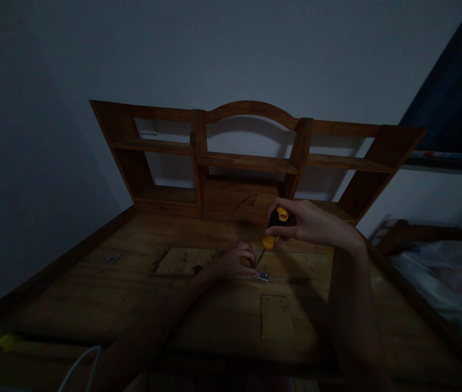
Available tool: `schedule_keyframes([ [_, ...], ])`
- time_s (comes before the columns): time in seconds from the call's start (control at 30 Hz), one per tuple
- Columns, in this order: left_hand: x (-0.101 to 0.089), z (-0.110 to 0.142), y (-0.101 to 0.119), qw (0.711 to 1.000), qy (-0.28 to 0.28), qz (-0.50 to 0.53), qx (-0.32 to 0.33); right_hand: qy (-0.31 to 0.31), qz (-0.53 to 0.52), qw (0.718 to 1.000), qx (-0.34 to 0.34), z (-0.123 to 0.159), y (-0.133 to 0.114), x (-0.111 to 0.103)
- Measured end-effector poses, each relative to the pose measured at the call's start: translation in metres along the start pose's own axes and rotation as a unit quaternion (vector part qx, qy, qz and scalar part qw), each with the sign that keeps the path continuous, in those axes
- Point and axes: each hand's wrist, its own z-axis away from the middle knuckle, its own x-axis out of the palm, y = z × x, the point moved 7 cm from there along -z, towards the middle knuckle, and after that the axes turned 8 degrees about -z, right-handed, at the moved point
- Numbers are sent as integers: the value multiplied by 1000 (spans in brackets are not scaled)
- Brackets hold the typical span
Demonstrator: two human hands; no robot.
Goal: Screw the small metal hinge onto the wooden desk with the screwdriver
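Note:
My right hand (310, 223) is closed around the black and yellow handle of a screwdriver (273, 228), whose shaft slants down to a small metal fitting (262, 277) on the wooden desk (141, 305). My left hand (236, 260) rests on the desk just left of the fitting, fingers curled beside the screwdriver tip; whether they pinch anything is too dark to see. A pale wooden board (184, 261) lies under and left of that hand.
A wooden shelf unit (251, 160) stands at the desk's back against the wall. Another small wooden piece (276, 317) lies nearer me. A metal tool (109, 259) lies at the left. A white cable (78, 365) runs along the near left edge. A bed (447, 288) is at right.

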Motion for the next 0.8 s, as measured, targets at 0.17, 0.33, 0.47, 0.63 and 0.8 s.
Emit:
schedule_keyframes([
  [0.17,0,0,1,1000,9,2,11,1,-2,1000,15,-1,5,-1],
  [0.33,1,0,0,1000,10,0,-1,8,-1,1000,30,-2,4,1],
  [0.47,0,1,-1,1000,21,2,-6,71,95,993,14,-9,-5,3],
  [0.63,0,0,0,1000,23,9,3,118,160,980,-4,-17,-12,13],
  [0.8,-2,2,4,1000,19,3,-7,98,143,985,-20,-20,-12,16],
])
